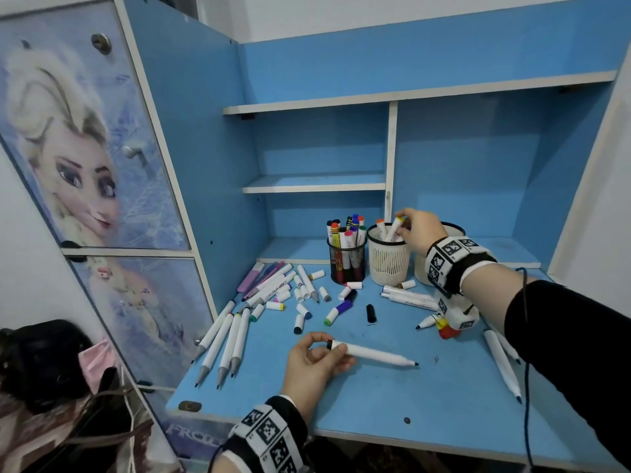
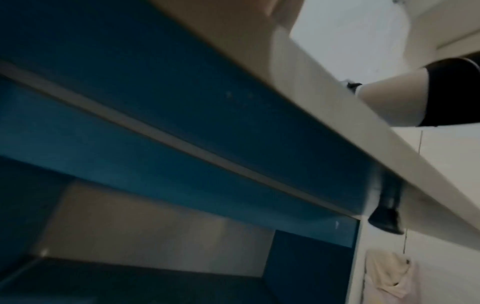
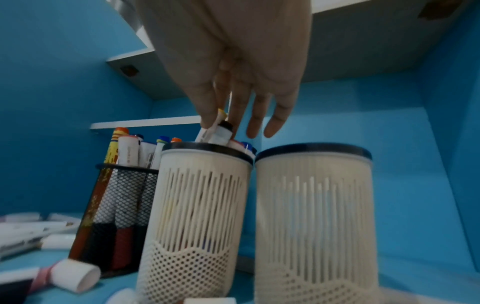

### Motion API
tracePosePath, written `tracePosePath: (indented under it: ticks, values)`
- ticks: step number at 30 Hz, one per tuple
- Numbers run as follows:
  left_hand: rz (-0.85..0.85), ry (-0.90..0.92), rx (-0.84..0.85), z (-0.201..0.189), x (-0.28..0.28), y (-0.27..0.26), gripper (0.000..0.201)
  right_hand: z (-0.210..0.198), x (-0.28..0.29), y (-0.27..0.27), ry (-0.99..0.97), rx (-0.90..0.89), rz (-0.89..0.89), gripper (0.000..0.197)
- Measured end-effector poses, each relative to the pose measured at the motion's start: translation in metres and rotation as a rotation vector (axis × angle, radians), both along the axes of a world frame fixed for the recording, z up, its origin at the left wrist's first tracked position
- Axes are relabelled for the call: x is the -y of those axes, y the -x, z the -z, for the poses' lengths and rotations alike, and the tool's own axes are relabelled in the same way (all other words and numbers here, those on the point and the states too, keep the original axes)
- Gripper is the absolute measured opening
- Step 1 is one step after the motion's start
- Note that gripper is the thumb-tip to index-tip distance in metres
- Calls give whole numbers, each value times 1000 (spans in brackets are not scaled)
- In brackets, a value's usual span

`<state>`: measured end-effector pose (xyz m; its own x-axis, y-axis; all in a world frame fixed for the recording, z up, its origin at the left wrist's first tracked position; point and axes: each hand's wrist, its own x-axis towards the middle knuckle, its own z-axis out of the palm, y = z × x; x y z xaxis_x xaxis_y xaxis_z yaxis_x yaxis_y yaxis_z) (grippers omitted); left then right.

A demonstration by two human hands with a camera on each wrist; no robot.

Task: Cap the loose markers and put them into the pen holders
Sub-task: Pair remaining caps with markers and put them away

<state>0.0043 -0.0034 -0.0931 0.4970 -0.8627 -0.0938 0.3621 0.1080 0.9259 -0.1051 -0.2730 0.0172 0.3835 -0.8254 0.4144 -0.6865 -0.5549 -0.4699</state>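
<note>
At far centre of desk (image 1: 426,404): right hand (image 1: 421,230) over white holder (image 1: 387,264), thumb and forefinger pinching yellow-capped marker (image 1: 395,228), barrel tilted and partly inside the holder among other capped markers. Other fingers (image 3: 259,115) straight, pointing down past the rim. Second white holder (image 3: 313,216) touching or just right of the first; contents unclear through the slats. Black mesh holder (image 1: 346,261) just left, packed with capped markers.

Near centre: left hand (image 1: 314,363) gripping uncapped marker (image 1: 372,354) at its black back end, fingers curled round it, tip pointing right, barrel low over the desk; touching or not, cannot tell. Left wrist view blurred, only desk underside and the other forearm.

Loose caps (image 1: 307,295) scattered mid-desk, left of centre. Four uncapped markers (image 1: 225,346) side by side at near left, tips toward the near edge. More uncapped markers (image 1: 502,360) at right, partly under the right forearm. Pile of pens (image 1: 269,283) at far left by the cabinet wall.
</note>
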Motion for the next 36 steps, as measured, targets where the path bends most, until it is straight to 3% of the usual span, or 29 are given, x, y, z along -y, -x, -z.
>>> tracePosePath:
  ticks: [10,12,18,22,25,30,36]
  values:
    - [-45,56,12,2,1,0,17,-5,-8,-1,63,-153,-11,21]
    - [-48,57,21,3,0,0,17,-1,-10,-4,67,-253,14,22]
    - [-26,69,38,4,1,-2,16,-8,-16,-6,66,-301,61,27]
    - [-26,83,24,6,2,-4,16,-11,-28,-13,207,-203,-57,33]
    - [-23,93,22,5,3,-4,16,-5,-47,-24,274,-159,-254,29]
    - [-18,97,19,5,4,-3,16,15,-66,-47,64,-520,-509,31]
    - [-13,66,39,5,5,-3,16,29,-62,-65,-19,-929,-522,37]
